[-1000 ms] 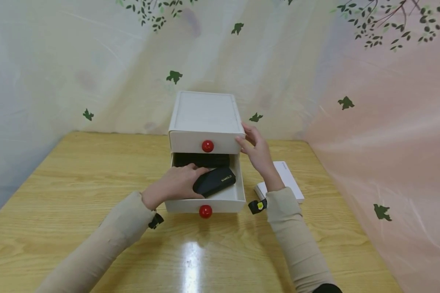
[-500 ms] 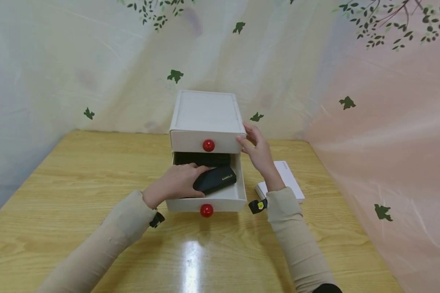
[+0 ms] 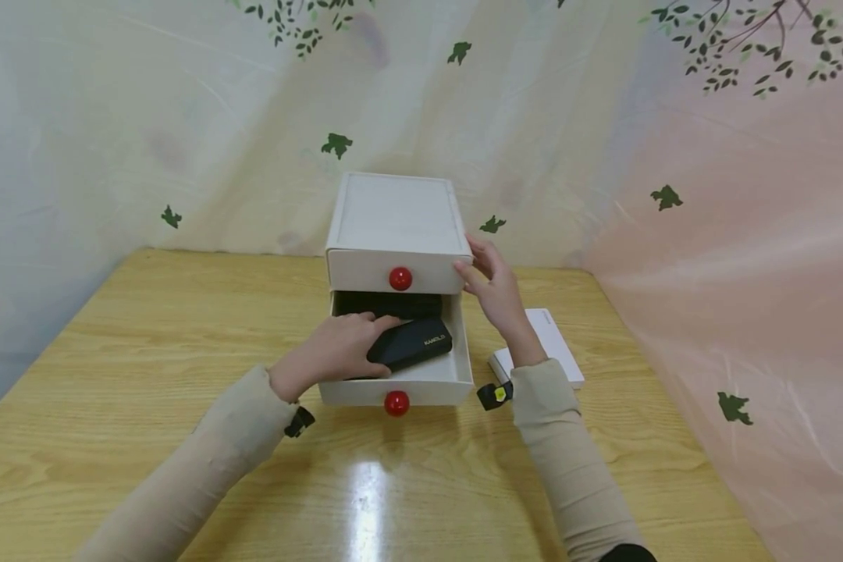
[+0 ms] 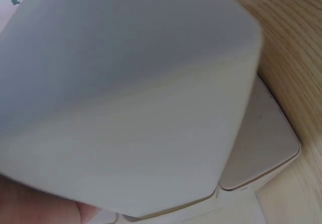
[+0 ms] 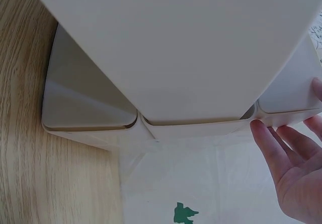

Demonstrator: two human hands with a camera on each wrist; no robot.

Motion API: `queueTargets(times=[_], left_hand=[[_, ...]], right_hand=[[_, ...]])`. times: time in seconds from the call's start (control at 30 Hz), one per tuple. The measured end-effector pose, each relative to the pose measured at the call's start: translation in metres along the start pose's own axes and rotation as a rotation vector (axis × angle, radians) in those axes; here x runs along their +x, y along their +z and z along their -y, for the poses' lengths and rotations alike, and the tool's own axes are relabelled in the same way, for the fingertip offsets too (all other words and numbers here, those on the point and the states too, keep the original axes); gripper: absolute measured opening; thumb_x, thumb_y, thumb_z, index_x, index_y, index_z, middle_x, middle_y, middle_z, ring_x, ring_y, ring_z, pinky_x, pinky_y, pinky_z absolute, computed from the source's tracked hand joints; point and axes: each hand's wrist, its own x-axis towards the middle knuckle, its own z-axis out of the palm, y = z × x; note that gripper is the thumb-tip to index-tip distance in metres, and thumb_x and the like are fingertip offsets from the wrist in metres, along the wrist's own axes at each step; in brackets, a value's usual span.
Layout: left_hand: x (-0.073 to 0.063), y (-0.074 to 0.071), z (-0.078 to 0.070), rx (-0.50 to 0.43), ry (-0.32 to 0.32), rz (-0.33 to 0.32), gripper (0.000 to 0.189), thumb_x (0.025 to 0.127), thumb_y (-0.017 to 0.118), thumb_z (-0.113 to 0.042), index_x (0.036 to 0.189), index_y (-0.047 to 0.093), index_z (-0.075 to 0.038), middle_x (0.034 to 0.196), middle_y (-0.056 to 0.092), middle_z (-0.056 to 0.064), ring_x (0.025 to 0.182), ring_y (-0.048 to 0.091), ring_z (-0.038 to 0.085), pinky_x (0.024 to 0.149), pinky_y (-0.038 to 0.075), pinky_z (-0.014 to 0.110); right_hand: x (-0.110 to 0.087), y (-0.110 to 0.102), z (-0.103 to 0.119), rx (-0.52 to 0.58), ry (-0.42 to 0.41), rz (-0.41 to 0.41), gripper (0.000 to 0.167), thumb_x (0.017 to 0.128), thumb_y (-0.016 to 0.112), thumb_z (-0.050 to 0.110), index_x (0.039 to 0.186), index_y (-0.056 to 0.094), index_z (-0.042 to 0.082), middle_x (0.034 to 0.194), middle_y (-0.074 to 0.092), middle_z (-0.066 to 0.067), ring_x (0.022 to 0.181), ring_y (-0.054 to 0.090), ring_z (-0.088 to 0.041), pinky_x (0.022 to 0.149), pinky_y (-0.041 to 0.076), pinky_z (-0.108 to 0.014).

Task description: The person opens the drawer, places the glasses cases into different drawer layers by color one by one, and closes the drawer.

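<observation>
Barely shifted since the earlier head frames: left hand (image 3: 337, 347) and black case (image 3: 413, 343), by a hair leftward inside the pulled-out drawer (image 3: 435, 393); right hand (image 3: 495, 289), drawer unit (image 3: 396, 211) and white box (image 3: 551, 343) are seen unchanged. Left to right now: wood-grain worktop (image 3: 77, 390) is crossed by a beige sleeve (image 3: 190, 468), a black wrist unit (image 3: 299, 421) strapped near its cuff. Left hand is reached in over the drawer's left side; its grip is clamped on the case, thumb at the near side, fingers over the far side. Case is held inside the drawer, at a slant, lettering shown at its right end; whether it is resting on the drawer floor cannot be told. Behind it, a second black item (image 3: 393, 304) is partly covered by the upper section. Top drawer (image 3: 358, 271) is pushed in; a red knob (image 3: 400, 278) is fitted on each of these two drawer fronts. Right hand is placed at the unit's upper right corner: thumb on the front, fingers along the side, grip spread apart. White box is set on the worktop right of the unit, partly hidden by the right wrist. Backdrop sheet (image 3: 253, 117) with printed leaves is hung behind, pinkish at right.
</observation>
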Motion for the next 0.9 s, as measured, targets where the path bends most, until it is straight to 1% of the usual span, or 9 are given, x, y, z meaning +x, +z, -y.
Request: queueTargets(times=[0.17,0.3,0.43,0.57,0.63,0.7,0.77,0.8,0.9], left_hand=[[-0.01,-0.01,0.002,-0.034,0.016,-0.063,0.07,0.083,0.074,-0.043,0.14,0.05,-0.01,0.12,0.065,0.016,0.099,0.065,0.026,0.079,0.058,0.042],[-0.024,-0.017,-0.002,-0.066,0.067,-0.154,0.065,0.084,0.075,-0.037,0.138,0.052,-0.008,0.115,0.066,0.015,0.091,0.066,0.024,0.076,0.058,0.04],[-0.041,-0.021,-0.012,-0.075,0.14,-0.27,0.059,0.084,0.076,-0.033,0.134,0.057,-0.009,0.106,0.067,0.011,0.082,0.063,0.018,0.068,0.056,0.034],[-0.054,-0.022,-0.024,-0.07,0.219,-0.409,0.052,0.083,0.077,-0.029,0.128,0.061,-0.01,0.107,0.067,0.008,0.084,0.065,0.016,0.069,0.057,0.031],[-0.06,-0.02,-0.028,-0.081,0.262,-0.479,0.047,0.082,0.078,-0.027,0.124,0.064,-0.01,0.105,0.068,0.005,0.082,0.065,0.013,0.067,0.056,0.027],[-0.064,-0.017,-0.032,-0.134,0.309,-0.526,0.042,0.081,0.078,-0.023,0.119,0.067,-0.009,0.101,0.069,0.002,0.079,0.065,0.011,0.065,0.055,0.021],[-0.068,-0.012,-0.036,-0.228,0.351,-0.541,0.037,0.081,0.078,-0.017,0.116,0.068,-0.008,0.094,0.069,0.0,0.076,0.065,0.008,0.062,0.052,0.014],[-0.07,-0.009,-0.038,-0.294,0.369,-0.536,0.035,0.081,0.077,-0.014,0.115,0.068,-0.008,0.092,0.069,0.0,0.074,0.065,0.007,0.062,0.052,0.012],[-0.075,0.002,-0.042,-0.509,0.398,-0.48,0.031,0.083,0.074,-0.006,0.112,0.068,-0.006,0.089,0.069,0.001,0.076,0.065,0.006,0.064,0.053,0.011]], right_hand=[[0.0,0.0,0.001,-0.004,0.005,0.0,0.055,0.097,0.059,0.034,0.147,0.04,0.02,0.151,0.044,-0.009,0.136,0.045,-0.03,0.095,0.052,-0.052],[0.001,0.0,0.0,-0.011,0.006,0.001,0.055,0.097,0.059,0.034,0.147,0.04,0.02,0.151,0.043,-0.009,0.137,0.045,-0.03,0.095,0.052,-0.052],[0.0,0.0,0.0,-0.01,0.004,0.007,0.055,0.097,0.058,0.033,0.147,0.039,0.019,0.152,0.043,-0.009,0.137,0.044,-0.03,0.096,0.052,-0.052],[0.0,-0.001,0.001,-0.001,0.003,0.007,0.054,0.098,0.057,0.032,0.147,0.04,0.019,0.152,0.043,-0.009,0.137,0.045,-0.03,0.097,0.051,-0.052],[0.0,0.0,0.001,-0.001,0.002,0.008,0.054,0.098,0.058,0.032,0.147,0.04,0.019,0.151,0.043,-0.009,0.137,0.045,-0.03,0.096,0.051,-0.052],[0.0,0.0,0.001,0.003,0.0,0.007,0.054,0.098,0.058,0.032,0.147,0.04,0.018,0.151,0.043,-0.009,0.136,0.045,-0.031,0.097,0.051,-0.053],[0.001,0.0,0.0,0.005,0.0,0.007,0.054,0.097,0.058,0.032,0.147,0.04,0.018,0.151,0.043,-0.009,0.136,0.045,-0.031,0.097,0.051,-0.054],[0.001,0.0,0.0,0.008,0.001,0.006,0.054,0.097,0.058,0.031,0.147,0.04,0.018,0.151,0.043,-0.01,0.136,0.045,-0.031,0.097,0.05,-0.054],[0.001,0.001,0.0,0.012,0.003,0.006,0.054,0.097,0.058,0.03,0.147,0.04,0.018,0.151,0.043,-0.01,0.136,0.045,-0.031,0.097,0.05,-0.055]])
